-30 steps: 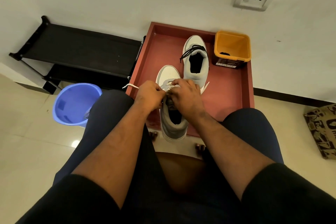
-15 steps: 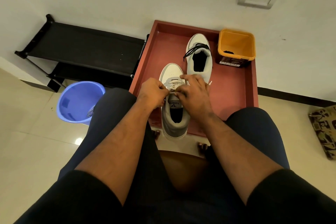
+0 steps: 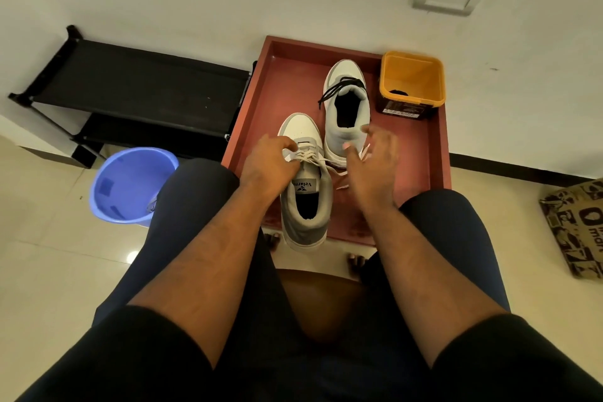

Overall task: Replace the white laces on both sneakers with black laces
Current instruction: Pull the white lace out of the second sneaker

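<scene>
A seated person is working the white lace [image 3: 315, 158] out of the near sneaker [image 3: 305, 192], which is sitting at the six o'clock edge of a red tray [image 3: 421, 153] with its heel hanging over the rim. The left hand [image 3: 270, 163] is pinching the lacing at the eyelets; the right hand [image 3: 372, 160] is hovering with fingers spread, holding nothing, loose lace ends trailing beneath it. The far sneaker [image 3: 347, 111], at twelve o'clock, is already wearing a black lace [image 3: 337, 90], beside an orange tub [image 3: 412, 83] at two o'clock. The risk: a sharp pull could probably drag the overhanging shoe off the tray, or the lace could snag in an eyelet and tighten.
</scene>
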`<action>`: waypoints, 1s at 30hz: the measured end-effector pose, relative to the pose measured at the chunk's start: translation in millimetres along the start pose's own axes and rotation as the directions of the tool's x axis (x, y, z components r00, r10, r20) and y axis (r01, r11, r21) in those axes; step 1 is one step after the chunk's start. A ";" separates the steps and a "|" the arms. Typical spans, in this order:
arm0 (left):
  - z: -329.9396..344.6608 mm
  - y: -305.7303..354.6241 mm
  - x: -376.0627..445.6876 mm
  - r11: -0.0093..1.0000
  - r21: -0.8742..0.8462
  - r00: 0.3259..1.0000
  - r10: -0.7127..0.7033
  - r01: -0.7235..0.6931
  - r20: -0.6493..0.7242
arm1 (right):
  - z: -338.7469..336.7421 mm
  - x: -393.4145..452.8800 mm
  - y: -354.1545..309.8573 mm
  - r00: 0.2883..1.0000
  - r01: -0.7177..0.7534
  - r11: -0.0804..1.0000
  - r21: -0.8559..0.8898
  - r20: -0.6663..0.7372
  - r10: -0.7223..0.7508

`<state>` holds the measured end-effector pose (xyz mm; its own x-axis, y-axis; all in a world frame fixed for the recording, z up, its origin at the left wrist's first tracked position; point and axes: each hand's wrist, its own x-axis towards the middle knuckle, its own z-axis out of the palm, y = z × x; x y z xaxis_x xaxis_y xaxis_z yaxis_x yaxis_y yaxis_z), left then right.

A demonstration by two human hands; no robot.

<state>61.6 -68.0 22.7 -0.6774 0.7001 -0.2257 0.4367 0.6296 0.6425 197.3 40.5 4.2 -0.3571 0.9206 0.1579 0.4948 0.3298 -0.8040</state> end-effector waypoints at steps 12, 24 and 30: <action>19.9 11.3 -0.6 0.928 0.293 0.965 0.257 -0.230 -0.056 | 10.4 -5.6 7.5 0.903 0.139 0.989 -0.039 0.415 -0.111; 16.2 7.1 3.2 0.976 0.162 0.979 0.164 -0.143 -0.122 | 18.5 -3.3 12.4 0.908 0.050 0.999 0.008 0.416 -0.048; 25.9 6.4 5.7 0.975 0.161 0.972 0.179 -0.155 -0.149 | 18.2 -3.4 13.9 0.905 -0.010 0.999 0.033 0.426 -0.005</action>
<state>75.9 -51.3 6.5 -0.6688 0.7434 0.0050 0.6259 0.5593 0.5435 191.0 38.1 -17.9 -0.6629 0.7423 -0.0976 0.4719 0.3131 -0.8242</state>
